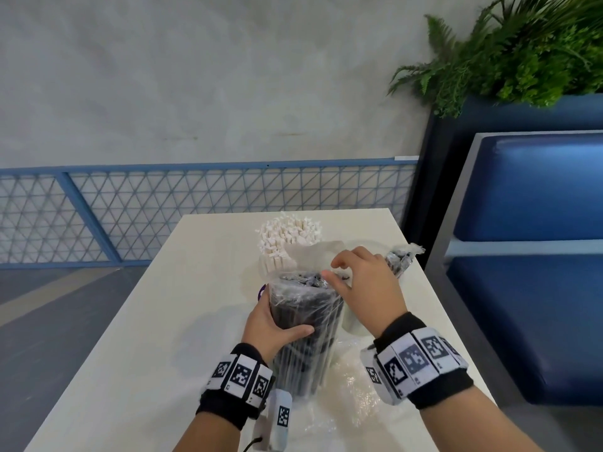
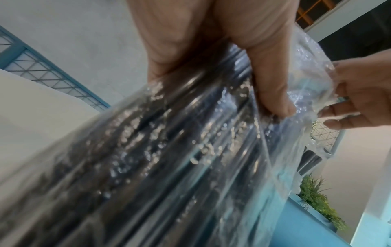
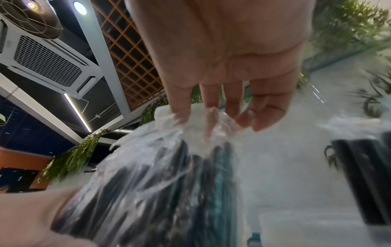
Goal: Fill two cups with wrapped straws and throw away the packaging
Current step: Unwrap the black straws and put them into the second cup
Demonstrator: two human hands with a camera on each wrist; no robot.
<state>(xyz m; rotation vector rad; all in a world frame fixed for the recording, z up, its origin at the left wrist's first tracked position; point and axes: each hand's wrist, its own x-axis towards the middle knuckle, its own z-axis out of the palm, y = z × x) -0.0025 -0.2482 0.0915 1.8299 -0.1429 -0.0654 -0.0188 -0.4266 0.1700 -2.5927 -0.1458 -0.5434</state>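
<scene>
My left hand grips a bundle of black straws that stands upright on the white table, still inside its clear plastic bag. My right hand is at the top of the bundle, fingers pinching the bag's loose open end. Behind the bundle stands a cup of white wrapped straws. A second pale cup shows to the right, partly hidden by my right forearm. More black straws in plastic poke out beyond my right hand.
Crumpled clear packaging lies on the table under my right wrist. A blue bench seat runs along the table's right side, with a planter of green ferns behind it. A blue mesh railing stands past the far edge.
</scene>
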